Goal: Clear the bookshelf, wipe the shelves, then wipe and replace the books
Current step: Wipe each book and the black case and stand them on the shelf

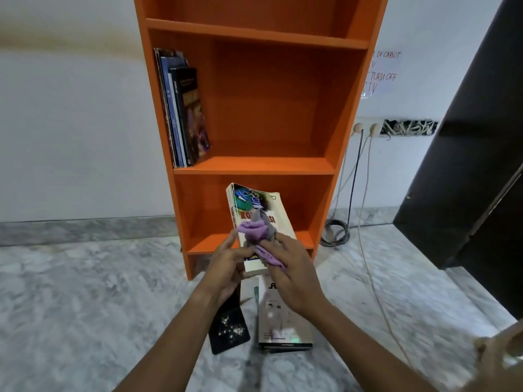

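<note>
An orange bookshelf [254, 165] stands against the white wall. Several books [184, 108] lean upright at the left end of its middle shelf; the other shelves in view are bare. My left hand [226, 264] grips the lower edge of a worn cream paperback [268, 202], tilted up in front of the bottom shelf. My right hand [291, 267] presses a purple cloth [254, 230] onto the book's cover. Below my hands, a black book [229, 326] and a pale book stack [283, 321] lie on the floor.
The floor [85, 306] is grey marble. Cables [365, 222] run from wall sockets [365, 128] down to the right of the shelf, with a coil [335, 232] on the floor. A dark cabinet [467, 179] stands at the right. A handwritten note [382, 72] hangs on the wall.
</note>
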`<move>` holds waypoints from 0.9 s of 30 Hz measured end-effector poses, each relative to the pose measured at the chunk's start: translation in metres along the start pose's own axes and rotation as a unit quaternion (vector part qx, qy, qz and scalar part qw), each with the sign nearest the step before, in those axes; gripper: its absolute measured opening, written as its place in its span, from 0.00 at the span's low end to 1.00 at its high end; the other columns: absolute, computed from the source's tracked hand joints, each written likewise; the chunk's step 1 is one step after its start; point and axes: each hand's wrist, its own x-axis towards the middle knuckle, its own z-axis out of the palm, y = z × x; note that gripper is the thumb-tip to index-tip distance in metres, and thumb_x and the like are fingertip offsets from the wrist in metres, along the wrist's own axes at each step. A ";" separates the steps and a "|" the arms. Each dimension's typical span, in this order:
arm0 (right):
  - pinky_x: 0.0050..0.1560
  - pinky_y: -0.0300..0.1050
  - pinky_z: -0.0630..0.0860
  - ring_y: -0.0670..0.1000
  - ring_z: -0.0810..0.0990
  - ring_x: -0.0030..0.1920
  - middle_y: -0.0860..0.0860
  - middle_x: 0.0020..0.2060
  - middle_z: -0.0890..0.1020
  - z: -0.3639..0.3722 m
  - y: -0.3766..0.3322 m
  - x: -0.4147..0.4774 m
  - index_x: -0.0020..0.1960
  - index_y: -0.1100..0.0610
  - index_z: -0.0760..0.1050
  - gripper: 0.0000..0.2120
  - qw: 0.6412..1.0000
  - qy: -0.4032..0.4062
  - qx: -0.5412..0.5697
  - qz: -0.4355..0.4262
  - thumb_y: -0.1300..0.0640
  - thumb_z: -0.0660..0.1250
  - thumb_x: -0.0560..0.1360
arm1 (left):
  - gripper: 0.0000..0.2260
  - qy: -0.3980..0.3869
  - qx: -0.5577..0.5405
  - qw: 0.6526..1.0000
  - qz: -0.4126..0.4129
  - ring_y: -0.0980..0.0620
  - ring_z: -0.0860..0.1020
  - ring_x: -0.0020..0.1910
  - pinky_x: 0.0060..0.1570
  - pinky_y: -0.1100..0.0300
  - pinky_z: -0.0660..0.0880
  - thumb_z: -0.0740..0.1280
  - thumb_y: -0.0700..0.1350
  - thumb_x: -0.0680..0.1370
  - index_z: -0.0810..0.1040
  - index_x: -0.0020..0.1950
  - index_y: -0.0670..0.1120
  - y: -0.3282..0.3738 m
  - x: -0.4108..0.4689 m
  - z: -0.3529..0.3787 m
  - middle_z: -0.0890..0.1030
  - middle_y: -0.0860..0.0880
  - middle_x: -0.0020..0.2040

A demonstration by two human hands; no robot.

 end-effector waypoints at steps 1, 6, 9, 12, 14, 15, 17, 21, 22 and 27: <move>0.62 0.49 0.72 0.52 0.75 0.64 0.46 0.66 0.78 -0.001 0.005 -0.004 0.70 0.46 0.77 0.18 1.000 0.021 0.022 0.007 0.51 0.60 0.82 | 0.30 0.000 -0.011 1.000 0.006 0.46 0.85 0.48 0.46 0.49 0.82 0.65 0.28 0.75 0.74 0.72 0.54 0.003 0.000 -0.002 0.86 0.43 0.56; 0.32 0.43 0.78 0.50 0.84 0.36 0.56 0.48 0.85 -0.017 0.019 -0.003 0.59 0.53 0.80 0.11 0.884 0.130 0.294 0.340 0.55 0.61 0.83 | 0.27 -0.010 -0.046 0.999 0.001 0.42 0.84 0.54 0.54 0.44 0.81 0.66 0.30 0.76 0.74 0.72 0.51 0.016 -0.004 -0.008 0.85 0.42 0.59; 0.24 0.44 0.77 0.57 0.84 0.34 0.62 0.50 0.85 -0.037 0.015 0.003 0.62 0.60 0.81 0.27 0.655 0.036 0.595 0.464 0.39 0.57 0.82 | 0.26 -0.028 -0.077 0.997 -0.011 0.41 0.84 0.56 0.48 0.48 0.84 0.66 0.31 0.76 0.75 0.71 0.50 0.017 -0.008 -0.006 0.84 0.42 0.61; 0.43 0.58 0.85 0.66 0.84 0.52 0.63 0.58 0.84 -0.042 0.010 0.008 0.59 0.58 0.85 0.29 0.641 0.006 0.645 0.416 0.34 0.61 0.78 | 0.27 -0.054 -0.075 0.995 -0.031 0.41 0.84 0.56 0.44 0.51 0.84 0.68 0.33 0.73 0.76 0.71 0.50 0.013 -0.010 -0.007 0.83 0.41 0.62; 0.62 0.66 0.78 0.67 0.82 0.61 0.64 0.61 0.83 -0.040 0.012 0.012 0.66 0.60 0.80 0.29 0.682 0.012 0.617 0.392 0.44 0.76 0.71 | 0.24 -0.059 -0.064 0.995 -0.053 0.43 0.84 0.54 0.44 0.51 0.84 0.67 0.33 0.75 0.76 0.70 0.49 0.012 -0.010 -0.008 0.83 0.41 0.62; 0.63 0.65 0.78 0.66 0.82 0.61 0.64 0.60 0.83 -0.040 0.015 0.014 0.67 0.62 0.78 0.31 0.704 0.013 0.594 0.388 0.50 0.78 0.67 | 0.22 -0.054 -0.051 0.995 -0.066 0.43 0.85 0.54 0.43 0.52 0.84 0.66 0.33 0.77 0.76 0.70 0.48 0.012 -0.009 -0.010 0.84 0.41 0.61; 0.49 0.54 0.83 0.61 0.86 0.51 0.61 0.54 0.86 -0.042 0.018 0.019 0.62 0.62 0.79 0.25 0.769 0.010 0.519 0.373 0.57 0.72 0.66 | 0.20 -0.040 -0.001 0.996 -0.084 0.43 0.84 0.55 0.44 0.52 0.84 0.65 0.33 0.79 0.77 0.68 0.50 0.011 -0.008 -0.014 0.85 0.43 0.60; 0.39 0.50 0.84 0.58 0.88 0.45 0.55 0.47 0.88 -0.043 0.010 0.018 0.57 0.61 0.82 0.16 0.885 0.033 0.366 0.286 0.66 0.70 0.70 | 0.22 0.012 0.206 0.978 -0.039 0.47 0.80 0.60 0.52 0.52 0.77 0.67 0.42 0.82 0.70 0.73 0.57 0.007 -0.006 0.001 0.83 0.53 0.60; 0.40 0.55 0.85 0.59 0.87 0.44 0.53 0.45 0.88 -0.038 0.007 0.016 0.55 0.59 0.84 0.14 0.918 0.036 0.309 0.247 0.65 0.70 0.71 | 0.25 0.023 0.218 0.975 -0.025 0.47 0.79 0.59 0.54 0.49 0.75 0.69 0.48 0.81 0.65 0.74 0.63 0.008 -0.004 0.010 0.82 0.55 0.59; 0.39 0.47 0.78 0.50 0.82 0.41 0.48 0.45 0.85 -0.006 -0.013 0.000 0.64 0.51 0.81 0.25 0.999 -0.029 0.001 0.040 0.49 0.69 0.67 | 0.29 0.055 -0.026 0.997 -0.051 0.43 0.84 0.43 0.38 0.52 0.80 0.73 0.58 0.74 0.75 0.70 0.45 0.019 0.013 0.032 0.85 0.43 0.49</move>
